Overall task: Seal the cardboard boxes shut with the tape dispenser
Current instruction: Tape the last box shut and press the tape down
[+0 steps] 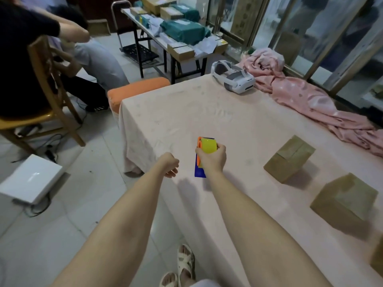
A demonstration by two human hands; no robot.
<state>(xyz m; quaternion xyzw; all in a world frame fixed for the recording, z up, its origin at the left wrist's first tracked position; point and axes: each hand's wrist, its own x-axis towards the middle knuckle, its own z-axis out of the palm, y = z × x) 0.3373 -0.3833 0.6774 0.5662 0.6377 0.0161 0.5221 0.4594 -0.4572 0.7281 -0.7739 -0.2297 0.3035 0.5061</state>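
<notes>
**Tape dispenser held over cloth-covered worktop, boxes waiting at right**

Pale pink cloth over the worktop (217, 121), filling the middle and right of the frame, white floor tiles at lower left. Right hand (212, 159) at frame centre, grip curled round the tape dispenser (204, 156): yellow roll uppermost, orange frame beside it, blue body pointing down toward the cloth below the wrist. Whether touching the cloth or just above it, hard to tell. Left hand (170, 167) just left of the dispenser, apart from it, fingers loosely curled, holding nothing.

Two cardboard boxes on the worktop at right, well apart from both hands: upper box (289, 158) at mid-right with flaps folded down and a seam across the top, lower box (344, 200) nearer the right edge of the frame, blurred. Corner of one more brown box (377, 259) at lower right, cut off by the frame.

White headset (233, 79) at the upper middle on the far end of the worktop, crumpled pink fabric (306, 96) trailing from it down the right side. Orange stool (136, 89) against the worktop's far left corner. Seated person on a wooden chair (43, 79) at upper left. Folding table (145, 27) at top centre, loaded with green parcels and brown boxes. White flat case (31, 180) on the floor at left. Sandalled feet (182, 266) at the bottom edge.
</notes>
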